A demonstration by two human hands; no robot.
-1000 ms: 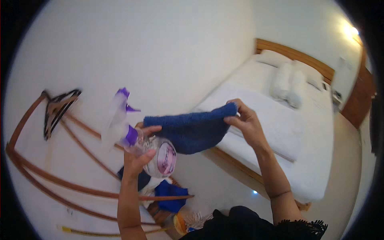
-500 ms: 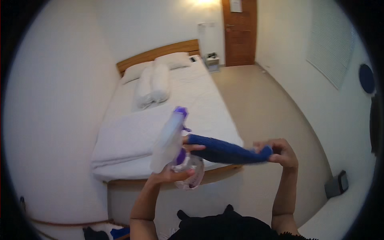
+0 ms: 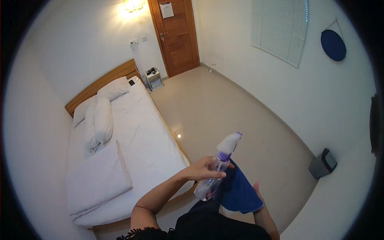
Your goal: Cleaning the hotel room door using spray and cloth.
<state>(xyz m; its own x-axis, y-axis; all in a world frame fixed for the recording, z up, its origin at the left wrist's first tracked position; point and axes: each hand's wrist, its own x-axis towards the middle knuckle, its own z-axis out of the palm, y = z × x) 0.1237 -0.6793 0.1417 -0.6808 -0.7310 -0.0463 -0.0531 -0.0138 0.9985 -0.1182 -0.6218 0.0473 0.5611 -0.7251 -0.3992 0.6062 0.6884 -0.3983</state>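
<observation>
My left hand [image 3: 204, 169] is wrapped round a clear spray bottle [image 3: 209, 185] with a white and purple trigger head [image 3: 229, 145]. The bottle leans, its head up and to the right. A dark blue cloth [image 3: 239, 191] hangs beside and behind the bottle, its top close to my left fingers. My right hand [image 3: 258, 195] is at the cloth's right edge, partly behind it. One digit of that hand sticks up past the cloth; its other fingers are hidden.
To the left stands a bed with a white sheet [image 3: 138, 132], pillows, bolsters and a folded blanket [image 3: 98, 178]. A grey bin [image 3: 321, 165] sits by the right wall. Farther off are a small bedside stand [image 3: 154, 79] and a wooden door [image 3: 176, 38].
My view has swung to the right. The bottle is turned to lean right, and the cloth, stretched sideways before, now hangs down. My right hand has moved lower, behind the cloth's edge.
</observation>
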